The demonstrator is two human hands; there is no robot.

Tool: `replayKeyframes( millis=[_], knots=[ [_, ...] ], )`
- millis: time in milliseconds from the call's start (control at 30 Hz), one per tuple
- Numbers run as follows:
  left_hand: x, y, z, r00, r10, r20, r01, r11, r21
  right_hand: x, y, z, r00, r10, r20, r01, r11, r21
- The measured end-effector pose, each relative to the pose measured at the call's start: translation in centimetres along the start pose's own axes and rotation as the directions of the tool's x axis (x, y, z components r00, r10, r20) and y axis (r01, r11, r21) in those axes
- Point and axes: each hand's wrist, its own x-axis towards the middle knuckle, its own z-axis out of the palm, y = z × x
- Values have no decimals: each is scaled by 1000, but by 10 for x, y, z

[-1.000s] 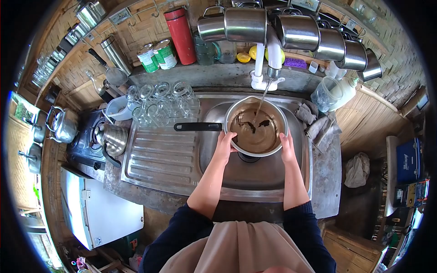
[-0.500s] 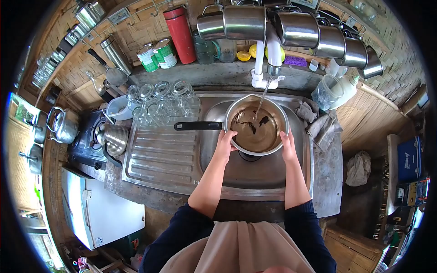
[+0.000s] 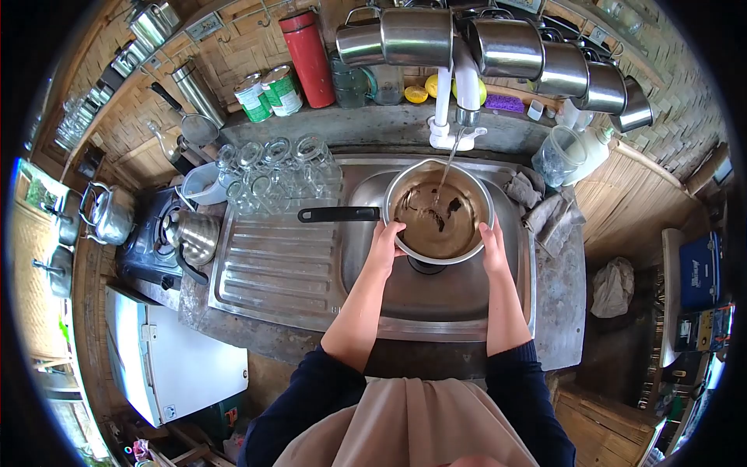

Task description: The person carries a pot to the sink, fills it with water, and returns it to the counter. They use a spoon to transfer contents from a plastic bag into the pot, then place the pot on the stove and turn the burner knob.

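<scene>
A steel saucepan [image 3: 398, 243] with a black handle [image 3: 340, 214] pointing left is held over the sink basin [image 3: 436, 300]. My left hand [image 3: 384, 247] grips its lower left rim close to the handle, thumb over the edge. On the lower right side, my right hand [image 3: 492, 245] closes on the rim. Water [image 3: 447, 173] runs from the tap [image 3: 468, 117] into the pan. Brownish liquid [image 3: 420, 237] covers its bottom, with several dark patches in it.
Upturned glass mugs [image 3: 272, 175] stand on the ribbed drainboard [image 3: 272, 268] to the left. Grey cloths [image 3: 554, 222] lie right of the sink. Several steel pots [image 3: 506, 50] hang above the tap. A kettle [image 3: 192, 237] sits by the stove at far left.
The dark patches in the pan have shifted and swirled toward the right under the running water. Both hands and the saucepan have stayed almost in place.
</scene>
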Motion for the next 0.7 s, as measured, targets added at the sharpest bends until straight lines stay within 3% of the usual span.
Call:
replayKeyframes(
  millis=[133,200,400,700],
  knots=[
    [0,-1,0,1000,5,3,-5,1000,-2,1,5,-5,999,17,30,-17,1000,-5],
    [1,-2,0,1000,1,4,-1,1000,-6,3,10,-4,998,-67,-4,67,998,1],
    [1,-1,0,1000,0,4,0,1000,1,-1,3,-3,999,-8,31,5,996,91],
    [0,-1,0,1000,6,0,-6,1000,-3,0,3,-2,998,-51,44,46,993,106]
  ],
)
